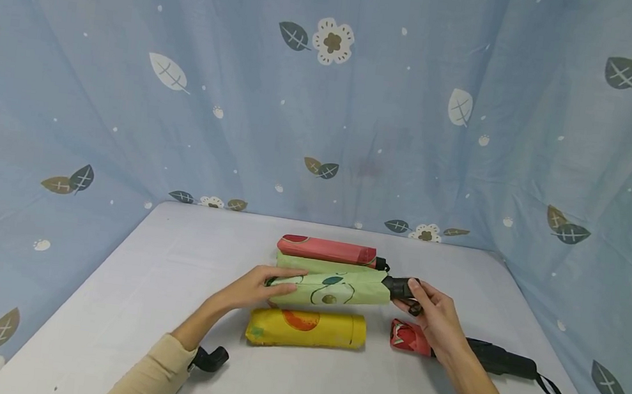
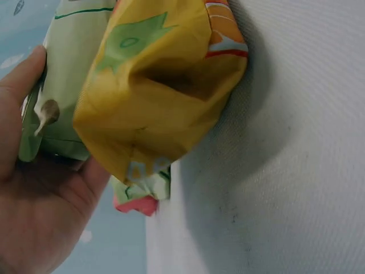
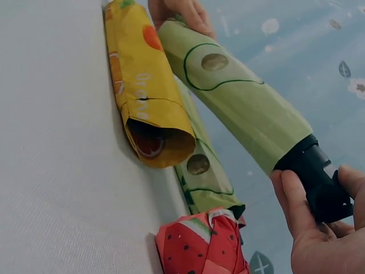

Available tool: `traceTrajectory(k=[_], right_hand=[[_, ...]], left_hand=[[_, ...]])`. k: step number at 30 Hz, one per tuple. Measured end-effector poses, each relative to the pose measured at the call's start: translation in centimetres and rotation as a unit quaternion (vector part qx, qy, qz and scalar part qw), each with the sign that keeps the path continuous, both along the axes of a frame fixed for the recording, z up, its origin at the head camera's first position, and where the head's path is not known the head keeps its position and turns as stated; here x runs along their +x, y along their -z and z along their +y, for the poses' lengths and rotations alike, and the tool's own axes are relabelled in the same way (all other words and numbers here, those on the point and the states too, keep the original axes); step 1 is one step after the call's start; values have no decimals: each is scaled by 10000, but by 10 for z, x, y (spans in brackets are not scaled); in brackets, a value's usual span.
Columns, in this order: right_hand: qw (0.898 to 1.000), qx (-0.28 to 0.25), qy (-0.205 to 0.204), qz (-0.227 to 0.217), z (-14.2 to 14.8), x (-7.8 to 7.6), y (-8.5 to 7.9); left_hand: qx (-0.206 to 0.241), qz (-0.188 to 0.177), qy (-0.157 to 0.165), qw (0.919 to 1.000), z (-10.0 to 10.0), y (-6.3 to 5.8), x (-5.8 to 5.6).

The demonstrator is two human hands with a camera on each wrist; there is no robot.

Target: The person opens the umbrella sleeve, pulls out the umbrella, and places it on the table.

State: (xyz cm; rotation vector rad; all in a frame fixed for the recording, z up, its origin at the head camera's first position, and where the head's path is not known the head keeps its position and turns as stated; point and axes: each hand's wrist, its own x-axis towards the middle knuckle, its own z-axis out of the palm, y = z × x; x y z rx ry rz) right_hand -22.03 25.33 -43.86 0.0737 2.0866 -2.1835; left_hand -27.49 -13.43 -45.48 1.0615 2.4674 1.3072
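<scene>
My hands hold a light green folded umbrella (image 1: 361, 288) with an avocado print, lifted above the table. The left hand (image 1: 260, 286) grips its left end, thumb on one side and fingers under it. Around its black handle (image 3: 316, 180), the right hand (image 1: 435, 312) curls thumb and fingers. Just in front lies a yellow umbrella sleeve (image 1: 331, 331) with orange prints; its near end gapes open in the right wrist view. A second green avocado piece (image 3: 199, 165) lies behind, partly hidden by the held umbrella.
A red umbrella (image 1: 328, 249) in its cover lies at the back. To the right, beneath my right forearm, is a watermelon-print umbrella (image 1: 410, 337) with a black handle (image 1: 501, 359) and wrist loop. A patterned blue curtain (image 1: 361, 99) surrounds the white table (image 1: 184, 241).
</scene>
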Motion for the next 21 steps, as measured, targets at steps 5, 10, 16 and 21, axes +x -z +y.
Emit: traceTrajectory(k=[5,10,16,21], right_hand=[[10000,-53,39,48,0,1,0],[9998,-141,56,94,1,2,0],[9996,-178,88,176,3,2,0],[9994,-241,120,212,5,1,0]], left_hand=[[185,136,65,9997,0,0,-1],[404,151,-106,9990,1,-1,2],[695,-32,-225,9973,4,-20,15],[676,-141,-311,9971,2,-32,22]])
